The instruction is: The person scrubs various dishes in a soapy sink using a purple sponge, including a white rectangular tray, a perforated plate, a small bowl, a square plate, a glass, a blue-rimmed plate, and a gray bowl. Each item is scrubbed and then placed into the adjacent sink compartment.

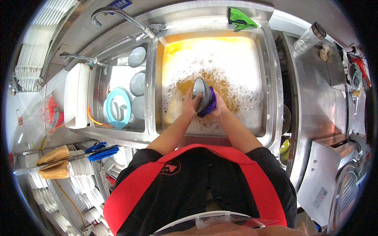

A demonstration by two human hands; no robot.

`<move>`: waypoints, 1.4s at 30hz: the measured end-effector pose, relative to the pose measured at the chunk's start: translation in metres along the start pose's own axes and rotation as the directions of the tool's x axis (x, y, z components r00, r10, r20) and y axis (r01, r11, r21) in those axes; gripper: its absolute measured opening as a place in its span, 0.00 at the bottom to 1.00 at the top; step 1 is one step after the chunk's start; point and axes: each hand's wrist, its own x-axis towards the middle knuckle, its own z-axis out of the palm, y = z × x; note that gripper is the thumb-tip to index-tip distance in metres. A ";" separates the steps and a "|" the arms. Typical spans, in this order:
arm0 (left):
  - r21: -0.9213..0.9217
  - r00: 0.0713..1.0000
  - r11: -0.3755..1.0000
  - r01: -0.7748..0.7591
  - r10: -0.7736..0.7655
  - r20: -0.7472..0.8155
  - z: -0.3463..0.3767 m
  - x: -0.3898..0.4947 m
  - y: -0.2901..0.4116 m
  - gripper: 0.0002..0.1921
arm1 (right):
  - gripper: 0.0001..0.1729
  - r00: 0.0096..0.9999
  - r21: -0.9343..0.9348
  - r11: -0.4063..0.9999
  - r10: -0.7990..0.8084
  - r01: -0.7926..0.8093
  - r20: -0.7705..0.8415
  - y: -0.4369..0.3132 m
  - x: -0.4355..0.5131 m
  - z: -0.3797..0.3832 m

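Over a steel sink basin (267, 88) of foamy, yellowish water, my left hand (191, 103) grips a small grey bowl (198, 86), its thumb on the bowl's inside. The bowl is tilted on its side. My right hand (220, 104) holds a purple cloth (211, 103) against the bowl's outer side; its fingertips are partly hidden behind the cloth. Whether more than one bowl is stacked there I cannot tell. In the basin to the left, several grey bowls (137, 57) lie along the divider near a light blue ring-shaped rim (128, 107).
Two chrome faucets (118, 11) rise behind the left basin. White trays (77, 96) stand at its left edge. A green and black cloth (240, 20) lies on the back rim. A glass jar (307, 39) is on the right counter. Plates (79, 165) fill the lower-left rack.
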 end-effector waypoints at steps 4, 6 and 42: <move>0.359 0.971 0.918 -0.167 0.217 -0.103 -0.023 0.006 0.020 0.19 | 0.25 1.000 0.061 0.998 -0.001 0.000 0.016 0.020 -0.010 0.002; 0.361 0.954 0.918 -0.165 0.241 -0.178 -0.031 0.002 0.030 0.17 | 0.25 0.995 -0.060 0.994 -0.092 0.089 -0.049 0.017 -0.017 0.005; 0.725 0.926 0.585 -0.363 0.313 0.211 -0.144 0.018 0.036 0.23 | 0.39 0.530 -0.851 -0.292 -0.848 -0.437 0.019 -0.097 -0.046 -0.052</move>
